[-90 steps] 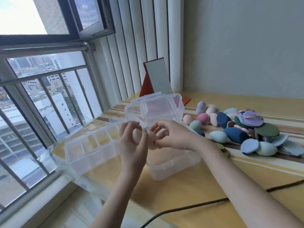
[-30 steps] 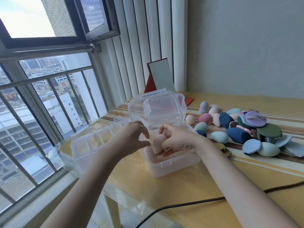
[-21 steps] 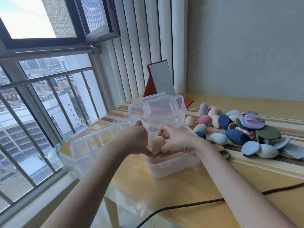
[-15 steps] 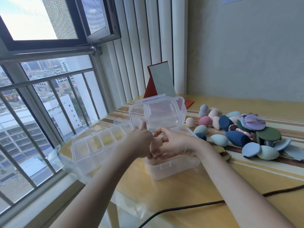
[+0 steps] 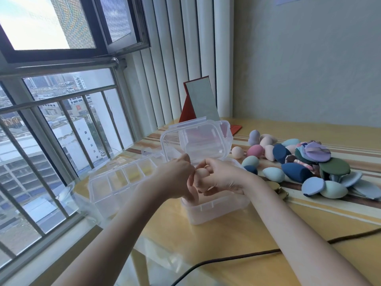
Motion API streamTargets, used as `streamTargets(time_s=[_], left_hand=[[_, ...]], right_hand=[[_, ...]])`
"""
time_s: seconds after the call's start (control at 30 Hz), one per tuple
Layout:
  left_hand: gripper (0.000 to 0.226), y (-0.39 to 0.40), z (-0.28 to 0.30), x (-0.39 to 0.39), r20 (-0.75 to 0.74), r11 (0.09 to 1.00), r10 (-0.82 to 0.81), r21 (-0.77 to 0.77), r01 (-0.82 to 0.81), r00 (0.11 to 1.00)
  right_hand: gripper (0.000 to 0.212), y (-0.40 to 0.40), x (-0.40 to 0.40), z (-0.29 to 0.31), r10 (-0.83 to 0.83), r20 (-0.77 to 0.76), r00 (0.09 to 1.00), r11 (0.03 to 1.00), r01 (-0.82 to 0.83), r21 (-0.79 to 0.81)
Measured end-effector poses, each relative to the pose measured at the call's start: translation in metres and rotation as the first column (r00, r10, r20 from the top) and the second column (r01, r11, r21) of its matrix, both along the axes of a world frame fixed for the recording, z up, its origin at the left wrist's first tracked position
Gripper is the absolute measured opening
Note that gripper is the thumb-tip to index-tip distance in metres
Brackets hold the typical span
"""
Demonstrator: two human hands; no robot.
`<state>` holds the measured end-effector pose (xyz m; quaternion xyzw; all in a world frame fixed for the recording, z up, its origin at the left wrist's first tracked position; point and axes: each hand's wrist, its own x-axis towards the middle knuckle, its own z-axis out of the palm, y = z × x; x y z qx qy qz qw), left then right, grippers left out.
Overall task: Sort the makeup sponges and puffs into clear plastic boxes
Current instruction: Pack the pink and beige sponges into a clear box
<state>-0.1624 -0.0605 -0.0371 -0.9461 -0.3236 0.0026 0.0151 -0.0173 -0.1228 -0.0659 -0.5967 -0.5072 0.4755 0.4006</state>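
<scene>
**Window-side desk: sponge held over open box**

A yellow striped desk [image 5: 237,240] stands beside a barred window [image 5: 61,124]. Fingers [image 5: 208,162] of the right hand [image 5: 222,176] curl round a beige sponge [image 5: 201,174] directly above the open clear box [image 5: 214,209]. The left hand [image 5: 175,178] meets it, fingers curled; whether it grips the sponge cannot be told. The box lid [image 5: 195,141] stands upright behind. A divided clear box [image 5: 121,178] sits just left. The pile of sponges and puffs [image 5: 305,168] lies to the right; a dark cable [image 5: 247,256] crosses the near edge.
</scene>
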Motion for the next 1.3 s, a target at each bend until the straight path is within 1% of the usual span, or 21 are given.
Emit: streamTargets(time_s=[0.1,0.2,0.33,0.37,0.4,0.47,0.5,0.57,0.67,0.73,0.8,0.83,0.9,0.93,0.97,1.03,1.1,1.17,1.23,1.3], left_hand=[[0.042,0.000,-0.002,0.002,-0.046,0.999,0.005,0.046,-0.003,0.999],[0.060,0.003,-0.008,-0.001,-0.043,0.997,0.028,0.070,-0.025,0.999],[0.055,0.005,-0.006,0.001,-0.103,0.997,0.054,0.052,-0.049,0.993],[0.052,0.006,-0.004,0.001,-0.083,0.999,0.044,0.021,-0.043,0.996],[0.048,0.008,-0.002,-0.001,-0.032,0.999,0.038,-0.026,-0.039,0.999],[0.040,0.013,0.004,-0.009,0.140,0.990,0.068,-0.130,-0.050,0.988],[0.036,0.015,0.007,-0.014,0.222,0.987,0.091,-0.148,-0.059,0.971],[0.031,0.016,0.010,-0.017,0.288,0.991,0.112,-0.109,-0.084,0.951],[0.027,0.008,0.002,-0.014,0.281,0.989,0.150,-0.038,-0.146,0.948],[0.031,0.005,-0.004,-0.012,0.260,0.984,0.174,-0.019,-0.175,0.950],[0.033,0.007,-0.009,-0.012,0.253,0.982,0.186,-0.031,-0.184,0.949],[0.033,0.008,-0.009,-0.011,0.247,0.981,0.192,-0.040,-0.188,0.950],[0.037,0.010,-0.009,-0.009,0.211,0.978,0.206,-0.062,-0.198,0.955],[0.038,0.011,-0.009,-0.008,0.192,0.975,0.220,-0.079,-0.208,0.956],[0.037,0.011,-0.010,-0.007,0.181,0.971,0.234,-0.092,-0.220,0.955],[0.029,0.013,-0.014,-0.005,0.191,0.969,0.243,-0.090,-0.229,0.951],[0.023,0.014,-0.018,-0.005,0.223,0.968,0.249,-0.086,-0.235,0.943],[0.024,0.013,-0.021,-0.005,0.267,0.964,0.264,-0.096,-0.247,0.927],[0.026,0.013,-0.023,-0.005,0.303,0.959,0.281,-0.114,-0.258,0.911],[0.024,0.014,-0.024,-0.005,0.307,0.955,0.295,-0.125,-0.269,0.905]], right_hand=[[0.047,0.001,0.002,-0.001,-0.037,0.003,0.999,0.999,0.037,0.010],[0.046,0.002,0.004,-0.001,-0.040,0.035,0.999,0.999,0.040,0.013],[0.043,-0.002,0.002,0.000,0.033,0.054,0.998,0.999,-0.034,0.014],[0.042,-0.003,0.001,0.001,0.034,0.056,0.998,0.999,-0.036,0.029],[0.041,-0.004,0.001,0.002,0.024,0.057,0.998,0.999,-0.026,0.047],[0.041,-0.005,0.002,0.003,-0.015,0.026,1.000,0.998,0.014,0.062],[0.043,-0.004,0.003,0.003,-0.036,-0.004,0.999,0.998,0.036,0.052],[0.051,-0.004,0.003,0.002,-0.056,-0.027,0.998,0.998,0.057,0.016],[0.060,-0.005,0.002,0.004,-0.081,0.064,0.995,0.997,0.080,0.019],[0.059,-0.004,0.003,0.005,-0.116,0.085,0.990,0.991,0.110,0.077],[0.044,-0.004,0.004,0.006,-0.100,0.068,0.993,0.987,0.090,0.136],[0.034,-0.004,0.003,0.006,-0.056,0.085,0.995,0.989,0.043,0.140],[0.018,-0.005,-0.001,0.004,0.053,0.174,0.983,0.995,-0.067,0.072],[0.020,-0.005,-0.003,0.004,0.091,0.215,0.972,0.994,-0.101,0.038],[0.026,-0.005,-0.004,0.003,0.105,0.246,0.964,0.994,-0.112,0.016],[0.034,-0.004,-0.005,0.001,0.098,0.296,0.950,0.995,-0.100,-0.010],[0.037,-0.003,-0.004,0.000,0.105,0.395,0.913,0.994,-0.099,-0.035],[0.035,-0.001,-0.005,0.001,0.157,0.492,0.857,0.988,-0.141,-0.070],[0.038,-0.001,-0.007,0.002,0.218,0.498,0.839,0.976,-0.199,-0.091],[0.035,-0.002,-0.008,0.003,0.214,0.488,0.846,0.977,-0.197,-0.086]])
